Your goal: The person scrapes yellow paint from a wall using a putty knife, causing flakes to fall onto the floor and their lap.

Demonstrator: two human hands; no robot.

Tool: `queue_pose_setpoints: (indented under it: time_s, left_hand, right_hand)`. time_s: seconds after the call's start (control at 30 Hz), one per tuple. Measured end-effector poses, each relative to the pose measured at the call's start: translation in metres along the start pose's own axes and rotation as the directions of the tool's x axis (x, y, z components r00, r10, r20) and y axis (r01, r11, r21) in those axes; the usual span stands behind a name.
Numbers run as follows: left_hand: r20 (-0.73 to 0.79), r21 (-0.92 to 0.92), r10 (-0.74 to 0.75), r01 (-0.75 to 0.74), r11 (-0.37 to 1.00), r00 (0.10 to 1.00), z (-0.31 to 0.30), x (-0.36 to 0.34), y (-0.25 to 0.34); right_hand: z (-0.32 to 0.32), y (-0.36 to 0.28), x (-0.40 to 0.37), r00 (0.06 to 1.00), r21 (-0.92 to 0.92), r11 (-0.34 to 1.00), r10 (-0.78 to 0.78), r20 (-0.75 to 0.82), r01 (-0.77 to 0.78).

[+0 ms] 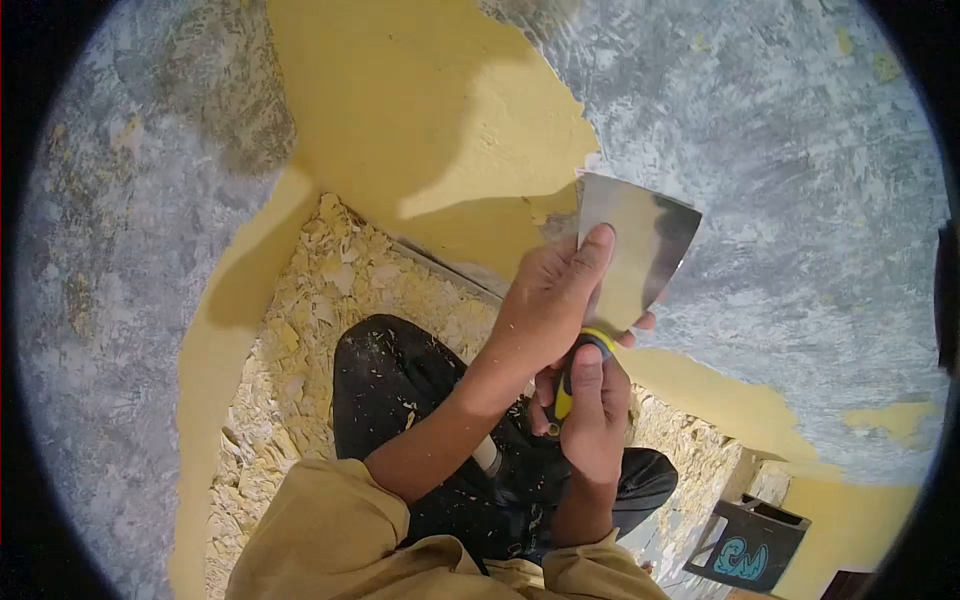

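A wide scraper with a broad metal blade and a yellow-and-black handle is tilted up in front of the wall. My right hand is closed around its handle, thumb along the top. Higher up, my left hand pinches the blade, thumb on the near face and fingertips showing past the far edge. Behind the blade is the wall's bared grey, patchy surface, bordered by yellow paint with a ragged edge.
Yellow-and-white paint flakes cover the floor around my bent legs in black trousers. A dark box-like object with a blue design stands at the lower right. Another grey, stripped wall surface rises on the left.
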State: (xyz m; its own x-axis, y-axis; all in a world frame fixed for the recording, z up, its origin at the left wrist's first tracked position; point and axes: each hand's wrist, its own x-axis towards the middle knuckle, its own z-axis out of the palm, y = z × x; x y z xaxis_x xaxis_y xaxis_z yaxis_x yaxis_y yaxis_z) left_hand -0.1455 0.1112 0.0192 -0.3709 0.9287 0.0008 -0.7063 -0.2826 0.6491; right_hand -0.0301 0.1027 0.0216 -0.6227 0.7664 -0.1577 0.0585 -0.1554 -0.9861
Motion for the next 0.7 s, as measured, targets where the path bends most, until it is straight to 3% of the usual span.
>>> queue_pose_setpoints:
  time_s: [0.07, 0.27, 0.33, 0.5, 0.7]
  left_hand:
    - [0.043, -0.07, -0.055, 0.058, 0.996, 0.998, 0.0, 0.0, -0.002]
    - [0.087, -0.079, -0.027, 0.034, 0.996, 0.996, -0.01, 0.002, -0.015]
    - [0.069, -0.084, -0.026, 0.032, 0.996, 0.997, -0.007, 0.004, -0.009]
    - [0.015, -0.123, -0.039, 0.04, 0.992, 0.999, -0.001, 0.006, 0.002]
    - [-0.009, -0.077, 0.044, -0.044, 0.996, 0.999, 0.003, 0.011, 0.013]
  right_hand:
    - [0.0, -0.005, 0.001, 1.0, -0.012, 1.0, 0.023, 0.004, -0.023]
    - [0.003, -0.001, -0.003, 0.999, -0.024, 0.999, 0.038, -0.038, -0.039]
    - [0.003, -0.001, 0.001, 0.998, 0.005, 0.999, 0.035, -0.047, -0.035]
    - [0.003, 0.005, 0.008, 0.998, -0.139, 0.989, -0.059, -0.033, 0.054]
    - [0.003, 0.003, 0.016, 0.993, -0.17, 0.978, -0.118, 0.016, 0.119]
